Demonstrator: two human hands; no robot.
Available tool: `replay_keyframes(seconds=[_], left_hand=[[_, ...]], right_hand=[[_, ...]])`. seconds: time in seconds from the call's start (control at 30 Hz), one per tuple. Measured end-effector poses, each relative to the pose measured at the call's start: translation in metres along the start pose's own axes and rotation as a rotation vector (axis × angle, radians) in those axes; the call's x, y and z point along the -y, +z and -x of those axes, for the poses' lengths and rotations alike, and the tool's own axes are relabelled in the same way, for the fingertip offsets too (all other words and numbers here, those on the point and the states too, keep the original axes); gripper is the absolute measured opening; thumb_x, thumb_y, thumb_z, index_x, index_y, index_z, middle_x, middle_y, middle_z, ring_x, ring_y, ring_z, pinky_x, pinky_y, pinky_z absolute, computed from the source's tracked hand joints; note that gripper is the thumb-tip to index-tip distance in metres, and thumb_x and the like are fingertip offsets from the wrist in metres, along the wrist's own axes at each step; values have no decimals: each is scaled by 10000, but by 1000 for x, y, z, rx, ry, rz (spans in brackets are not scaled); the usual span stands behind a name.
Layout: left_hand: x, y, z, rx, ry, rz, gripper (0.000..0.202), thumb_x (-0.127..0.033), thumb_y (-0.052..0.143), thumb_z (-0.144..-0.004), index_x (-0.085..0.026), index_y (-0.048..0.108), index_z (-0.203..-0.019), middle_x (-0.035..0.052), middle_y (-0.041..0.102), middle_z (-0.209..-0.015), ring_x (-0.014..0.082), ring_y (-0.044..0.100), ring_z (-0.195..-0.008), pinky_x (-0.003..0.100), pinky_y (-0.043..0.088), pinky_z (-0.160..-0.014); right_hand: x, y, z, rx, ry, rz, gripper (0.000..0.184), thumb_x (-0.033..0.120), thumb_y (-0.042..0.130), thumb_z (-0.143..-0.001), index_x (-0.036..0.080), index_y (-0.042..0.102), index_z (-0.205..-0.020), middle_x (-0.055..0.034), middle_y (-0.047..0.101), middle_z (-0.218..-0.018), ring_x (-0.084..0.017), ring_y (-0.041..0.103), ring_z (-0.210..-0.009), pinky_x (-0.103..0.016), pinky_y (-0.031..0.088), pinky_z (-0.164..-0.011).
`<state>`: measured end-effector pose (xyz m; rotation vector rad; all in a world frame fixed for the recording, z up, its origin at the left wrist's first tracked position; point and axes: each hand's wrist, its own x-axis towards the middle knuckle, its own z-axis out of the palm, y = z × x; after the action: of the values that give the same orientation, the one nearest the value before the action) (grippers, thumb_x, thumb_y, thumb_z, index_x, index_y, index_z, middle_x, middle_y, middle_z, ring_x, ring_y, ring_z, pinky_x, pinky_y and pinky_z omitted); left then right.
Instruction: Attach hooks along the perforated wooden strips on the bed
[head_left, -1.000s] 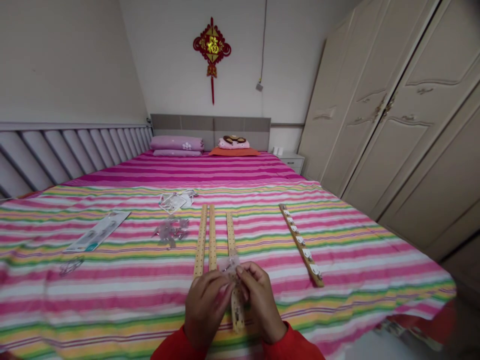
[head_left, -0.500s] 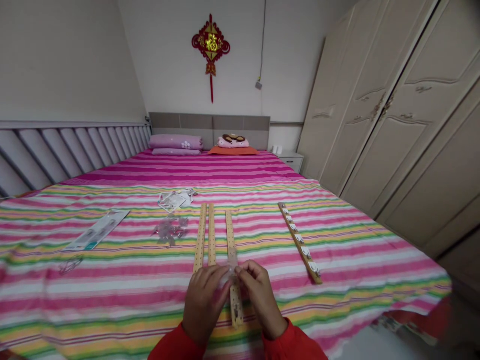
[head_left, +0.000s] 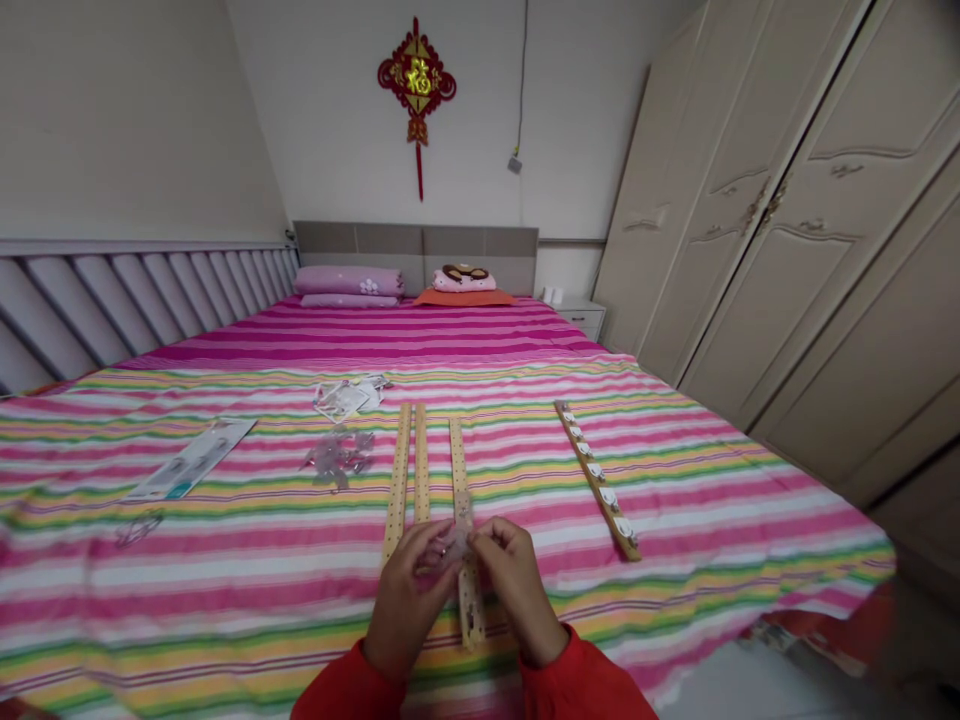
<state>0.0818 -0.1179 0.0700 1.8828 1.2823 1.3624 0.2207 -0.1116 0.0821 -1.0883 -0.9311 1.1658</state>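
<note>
Between my two hands is a small clear plastic bag (head_left: 453, 546). My left hand (head_left: 411, 595) grips its left side with thumb and curled fingers. The fingertips of my right hand (head_left: 511, 580) pinch its right edge. Beneath the bag lies a light wooden strip with rows of holes (head_left: 457, 455), with small metal pieces near its close end. To its left are two more perforated strips, one (head_left: 397, 490) beside another (head_left: 421, 465); my left hand hides the near end of the inner one. What the bag contains is too small to tell.
A darker strip with several white round pieces (head_left: 598, 480) lies to the right. Left of the strips are a pile of clear bags (head_left: 337, 458), white packets (head_left: 349, 398), a long flat package (head_left: 195, 460) and thin wire loops (head_left: 139, 527). Everything rests on a striped bedsheet (head_left: 270, 590).
My left fingers have shifted and curled differently around the bag, opening a gap where a shiny bit shows. My right hand keeps its pinch. The whole view has shifted slightly.
</note>
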Motion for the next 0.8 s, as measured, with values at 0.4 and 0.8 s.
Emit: replay_keyframes(seconds=[0.4, 0.8], left_hand=[[-17, -10, -12, 90, -498, 452, 482, -442, 724, -613, -156, 671, -996, 52, 693, -745, 185, 646, -709, 283, 520, -639], [-8, 1, -3, -107, -639, 522, 528, -421, 825, -419, -142, 659, -835, 75, 697, -822, 203, 649, -777, 321, 522, -735]], right_hand=[[-6, -5, 5, 277, 225, -51, 121, 210, 553, -589, 173, 517, -479, 64, 428, -398, -60, 313, -385, -204, 178, -404], [-14, -2, 8, 91, 266, -391, 249, 340, 659, -666, 170, 513, -556, 100, 360, -366, -27, 194, -316, -202, 88, -359]])
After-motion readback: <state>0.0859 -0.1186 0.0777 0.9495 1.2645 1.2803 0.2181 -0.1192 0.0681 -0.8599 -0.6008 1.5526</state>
